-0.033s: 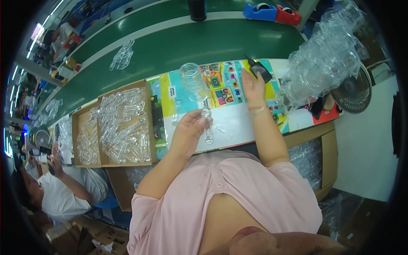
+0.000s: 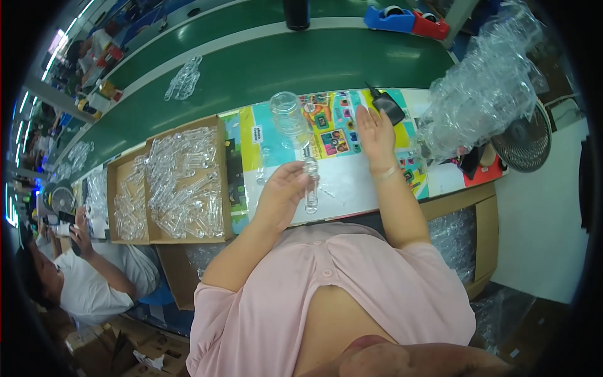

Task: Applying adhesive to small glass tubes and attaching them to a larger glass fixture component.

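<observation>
My left hand [image 2: 281, 192] is closed, thumb and fingers pinching a clear plastic handle [image 2: 311, 201] with a ribbed neck. Beyond it, in line with the handle, is a clear round, cup-like plastic part [image 2: 287, 113]; whether the two are joined I cannot tell. My right hand [image 2: 377, 139] is raised palm up, fingers stretched out and holding nothing. Just behind its fingertips lies a black bottle [image 2: 388, 108] with a thin nozzle. Under both hands is a worktop covered by a colourful printed sheet [image 2: 334, 141].
Left of me, a cardboard tray [image 2: 224, 188] holds several clear plastic handles. A heap of clear plastic parts in bags [image 2: 480, 94] stands right, by a black fan [image 2: 524, 141]. Tape dispensers [image 2: 408, 22] and a dark cup [image 2: 296, 14] are at the back. A co-worker [image 2: 103, 276] sits left.
</observation>
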{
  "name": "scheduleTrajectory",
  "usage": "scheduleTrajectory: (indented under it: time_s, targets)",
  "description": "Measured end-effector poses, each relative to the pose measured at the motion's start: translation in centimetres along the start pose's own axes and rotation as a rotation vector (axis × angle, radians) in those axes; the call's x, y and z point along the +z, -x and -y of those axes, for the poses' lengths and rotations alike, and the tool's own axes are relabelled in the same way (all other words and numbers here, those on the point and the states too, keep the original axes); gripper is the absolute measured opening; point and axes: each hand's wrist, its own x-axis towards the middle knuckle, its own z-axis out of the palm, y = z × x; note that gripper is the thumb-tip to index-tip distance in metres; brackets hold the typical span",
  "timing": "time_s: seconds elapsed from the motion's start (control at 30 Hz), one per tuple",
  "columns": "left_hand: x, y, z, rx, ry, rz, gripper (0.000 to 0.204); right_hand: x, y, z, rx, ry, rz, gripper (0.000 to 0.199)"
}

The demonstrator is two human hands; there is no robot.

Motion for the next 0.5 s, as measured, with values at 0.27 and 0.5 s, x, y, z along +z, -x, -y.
scheduleTrajectory:
  time_s: [0.27, 0.5]
  targets:
    - [0.1, -2.4, 2.4, -0.007, -0.200, 0.061, 0.018, 0.8, 12.0, -1.5, -0.131, 1.052, 0.832, 0.038]
    - [-3.2, -8.6, -4.8, 0.794, -1.311, -0.288, 0.074, -1.2, 10.0, -0.3, 0.109, 0.444, 0.393, 0.034]
